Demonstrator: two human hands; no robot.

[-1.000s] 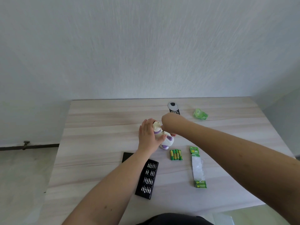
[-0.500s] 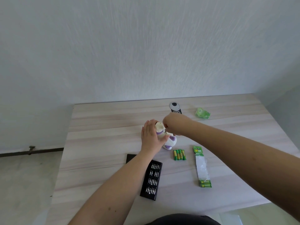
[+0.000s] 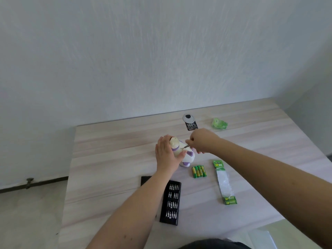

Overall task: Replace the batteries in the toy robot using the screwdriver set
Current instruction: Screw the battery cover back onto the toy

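A white and purple toy robot (image 3: 186, 157) lies on the wooden table (image 3: 107, 159). My left hand (image 3: 166, 153) grips it from the left side, thumb across its body. My right hand (image 3: 203, 141) pinches a thin screwdriver (image 3: 186, 146) whose tip touches the robot's body. Several green batteries (image 3: 199, 171) lie side by side just right of the robot. The black screwdriver bit tray (image 3: 171, 203) sits near the front edge, partly behind my left forearm.
A torn green and white battery package (image 3: 224, 184) lies right of the loose batteries. A crumpled green wrapper (image 3: 219, 124) and a black tag (image 3: 190, 126) with a round silver cap (image 3: 188, 117) sit near the far edge by the wall.
My right hand has shifted a little to the right off the robot, so the screwdriver tip on the robot now shows. My left hand keeps its hold.
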